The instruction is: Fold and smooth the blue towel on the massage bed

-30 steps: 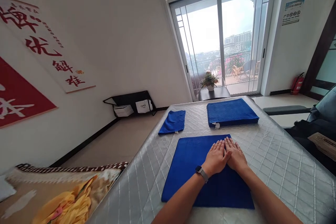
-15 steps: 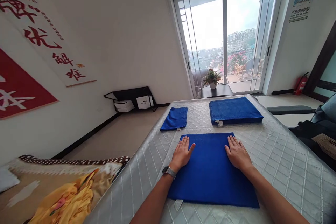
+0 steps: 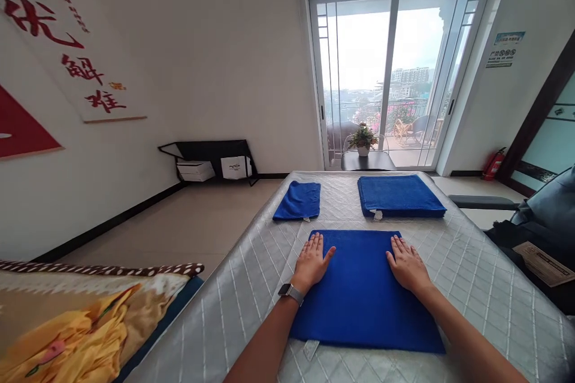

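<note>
A blue towel [image 3: 366, 299] lies spread flat on a silvery quilted surface [image 3: 476, 269], its white tag showing at the near left corner. My left hand [image 3: 311, 260], with a watch on the wrist, rests flat on the towel's far left part, fingers stretched out. On the far right edge lies my right hand [image 3: 408, 263], palm down and fingers extended. Beyond them sit a stack of folded blue towels [image 3: 399, 194] on the right and a smaller, loosely folded blue cloth [image 3: 297, 200] on the left.
Past the far edge stands a dark chair with a potted plant [image 3: 363, 139], before glass sliding doors. A yellow cloth [image 3: 76, 335] lies on a patterned blanket at lower left. Dark bags and a cardboard box [image 3: 544, 263] are on the right.
The camera view has levelled and turned slightly. Both hands stay flat at the same places on the towel, and the towel and stacks have not visibly moved.
</note>
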Available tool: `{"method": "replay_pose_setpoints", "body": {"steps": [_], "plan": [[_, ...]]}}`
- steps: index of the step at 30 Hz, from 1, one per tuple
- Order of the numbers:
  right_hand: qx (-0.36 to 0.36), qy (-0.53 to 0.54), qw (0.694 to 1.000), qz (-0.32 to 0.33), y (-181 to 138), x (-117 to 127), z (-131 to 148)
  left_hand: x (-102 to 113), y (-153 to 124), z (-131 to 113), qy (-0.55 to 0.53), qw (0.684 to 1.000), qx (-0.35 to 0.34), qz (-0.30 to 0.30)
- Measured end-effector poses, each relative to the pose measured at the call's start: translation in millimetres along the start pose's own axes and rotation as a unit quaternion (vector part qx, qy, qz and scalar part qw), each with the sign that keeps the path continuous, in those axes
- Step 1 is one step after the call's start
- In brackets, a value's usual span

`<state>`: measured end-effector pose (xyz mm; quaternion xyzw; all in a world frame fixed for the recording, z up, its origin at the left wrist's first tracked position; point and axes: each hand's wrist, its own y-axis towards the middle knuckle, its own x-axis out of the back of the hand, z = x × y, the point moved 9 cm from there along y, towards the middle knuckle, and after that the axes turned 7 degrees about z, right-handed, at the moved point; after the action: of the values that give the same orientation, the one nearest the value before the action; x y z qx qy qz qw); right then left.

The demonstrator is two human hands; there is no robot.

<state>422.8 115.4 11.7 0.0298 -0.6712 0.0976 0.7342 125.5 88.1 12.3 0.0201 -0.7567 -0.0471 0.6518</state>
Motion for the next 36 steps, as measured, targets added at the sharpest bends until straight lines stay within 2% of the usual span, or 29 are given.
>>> {"method": "replay_pose_setpoints", "body": {"steps": [7,11,17,25,28,30,33,36], "plan": [[-0.010,-0.058,0.998,0.022,18,11,12,2,-1,0,0.002,1.000,0.001,-0.011],[-0.017,-0.029,0.999,0.008,29,10,8,0,-1,2,0.007,1.000,-0.006,-0.025],[-0.011,0.003,1.000,-0.016,35,-1,-2,-5,1,3,0.009,1.000,-0.007,-0.014],[-0.009,0.026,1.000,-0.013,32,4,0,7,-2,16,0.018,0.999,0.051,0.005],[-0.010,0.042,0.999,-0.015,31,5,1,12,-8,-15,0.007,1.000,0.010,0.002],[-0.008,0.046,0.999,-0.020,30,6,2,9,-10,-59,-0.005,0.998,-0.070,0.008],[-0.004,0.033,0.999,-0.030,29,7,2,-1,-11,-138,-0.021,0.980,-0.196,0.023],[0.014,0.004,0.999,-0.034,27,5,2,-4,3,-198,-0.047,0.970,-0.240,0.011]]}}
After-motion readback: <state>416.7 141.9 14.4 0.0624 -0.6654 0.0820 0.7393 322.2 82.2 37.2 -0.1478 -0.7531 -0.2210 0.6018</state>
